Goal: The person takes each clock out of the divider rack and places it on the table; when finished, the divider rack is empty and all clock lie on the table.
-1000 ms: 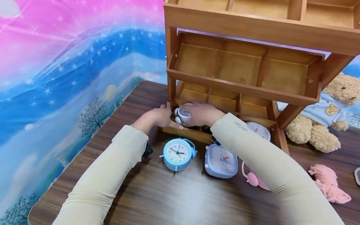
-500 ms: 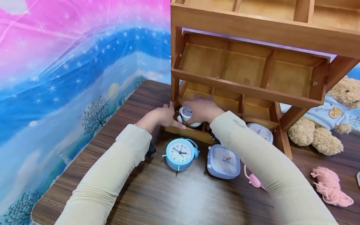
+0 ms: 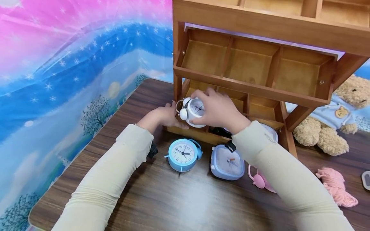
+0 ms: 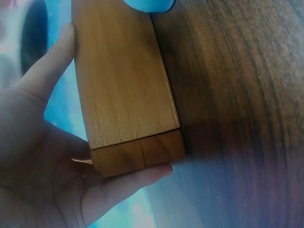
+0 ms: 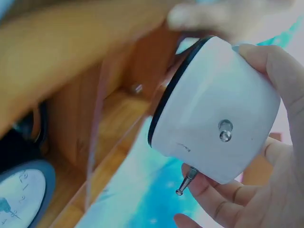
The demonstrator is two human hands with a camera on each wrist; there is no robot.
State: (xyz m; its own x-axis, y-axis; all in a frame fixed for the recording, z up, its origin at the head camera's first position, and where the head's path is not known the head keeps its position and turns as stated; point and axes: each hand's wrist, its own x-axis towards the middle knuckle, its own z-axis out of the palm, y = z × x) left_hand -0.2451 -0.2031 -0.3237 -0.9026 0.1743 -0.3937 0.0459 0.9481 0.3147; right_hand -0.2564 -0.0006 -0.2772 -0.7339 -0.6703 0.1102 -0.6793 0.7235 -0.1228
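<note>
My right hand (image 3: 219, 110) grips a white twin-bell alarm clock (image 3: 197, 107) by its body, raised over the left compartment of the rack's bottom tier. In the right wrist view the clock's white casing (image 5: 213, 109) and small metal feet show between thumb and fingers. My left hand (image 3: 166, 117) holds the left front corner of the wooden rack (image 3: 196, 136). Seen from the left wrist, its thumb (image 4: 52, 61) lies along one edge of the rail (image 4: 123, 71) and fingers press the end. A black clock (image 5: 23, 190) sits in the neighbouring compartment.
On the table stand a light-blue twin-bell clock (image 3: 182, 155), a periwinkle square clock (image 3: 228, 162) and a pink clock (image 3: 259, 181) partly behind my right sleeve. Pink yarn (image 3: 336, 186) and a teddy bear (image 3: 329, 125) lie to the right. Upper tiers (image 3: 248, 61) overhang the bottom one.
My right hand has lifted the white alarm clock up out of the left compartment, turning more of its face into view. My left hand stays at the rack's corner.
</note>
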